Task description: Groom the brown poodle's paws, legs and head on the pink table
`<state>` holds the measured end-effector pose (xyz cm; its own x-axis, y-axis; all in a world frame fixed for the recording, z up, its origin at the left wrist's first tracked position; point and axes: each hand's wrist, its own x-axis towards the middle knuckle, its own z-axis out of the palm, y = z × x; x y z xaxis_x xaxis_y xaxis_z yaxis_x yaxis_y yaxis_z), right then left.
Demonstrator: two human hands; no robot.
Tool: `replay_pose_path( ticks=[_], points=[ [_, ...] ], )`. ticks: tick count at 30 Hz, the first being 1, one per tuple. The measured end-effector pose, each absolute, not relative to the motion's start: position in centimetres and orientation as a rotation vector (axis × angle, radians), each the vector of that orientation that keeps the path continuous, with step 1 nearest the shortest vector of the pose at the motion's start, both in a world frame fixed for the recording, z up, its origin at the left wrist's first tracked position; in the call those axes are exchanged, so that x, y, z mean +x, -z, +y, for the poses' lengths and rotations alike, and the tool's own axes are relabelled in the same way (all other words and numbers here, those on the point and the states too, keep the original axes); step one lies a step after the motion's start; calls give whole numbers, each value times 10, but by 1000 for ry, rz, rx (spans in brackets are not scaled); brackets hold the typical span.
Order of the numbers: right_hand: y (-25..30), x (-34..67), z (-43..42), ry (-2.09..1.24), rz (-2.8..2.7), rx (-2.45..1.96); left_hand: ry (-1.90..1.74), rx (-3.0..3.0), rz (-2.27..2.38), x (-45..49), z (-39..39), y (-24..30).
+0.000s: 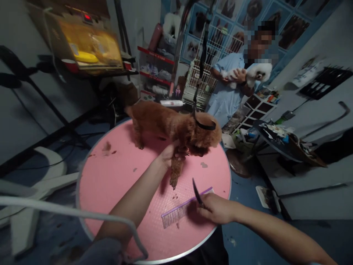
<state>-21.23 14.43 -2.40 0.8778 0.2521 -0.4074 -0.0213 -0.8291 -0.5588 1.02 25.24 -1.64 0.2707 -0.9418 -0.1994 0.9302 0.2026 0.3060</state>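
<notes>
A curly brown dog [157, 118] stands on a round pink grooming table [110, 180], with a black loop [205, 126] around its head or neck. My left hand [171, 154] is closed around the upper part of the dog's front leg, partly covered by the fur. Over the table's near right side, my right hand [213, 208] is shut on scissors [196, 191], whose blades point up and away from me. A purple comb [184, 204] with metal teeth lies on the table, its far part passing behind the right hand. Small tufts of brown hair dot the surface.
A pale curved bar [82, 214] crosses the lower left, near my left arm. Behind the table, a person in blue [224, 86] holds a white dog [259, 73]. A cluttered side table [261, 138] stands right; a white tube [171, 103] shows behind the brown dog.
</notes>
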Motion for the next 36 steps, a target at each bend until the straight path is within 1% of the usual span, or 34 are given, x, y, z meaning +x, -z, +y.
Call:
replay_pose_path(
  ticks=[2, 5, 8, 11, 16, 21, 29, 36],
  points=[
    [17, -206, 138, -937, -211, -2242, 1323, 416, -38, 12, 252, 19],
    [17, -197, 123, -1278, -258, -1620, 1347, 422, -46, 16, 253, 21],
    [27, -185, 100, -1437, -244, -1080, 1370, 413, -70, 18, 255, 23],
    [37, -164, 77, -1546, -194, -848, 1389, 414, -74, 18, 256, 22],
    [49, -127, 52, -1542, -271, -687, 1397, 414, -2, 17, 257, 17],
    [56, -106, 53, -1517, -295, -584, 1418, 411, 12, 16, 258, 18],
    [45, -113, 56, -1618, -196, -770, 1419, 443, -62, 17, 254, 23],
    [41, -129, 61, -1394, -179, -810, 1390, 498, -90, 16, 253, 19]
  ],
)
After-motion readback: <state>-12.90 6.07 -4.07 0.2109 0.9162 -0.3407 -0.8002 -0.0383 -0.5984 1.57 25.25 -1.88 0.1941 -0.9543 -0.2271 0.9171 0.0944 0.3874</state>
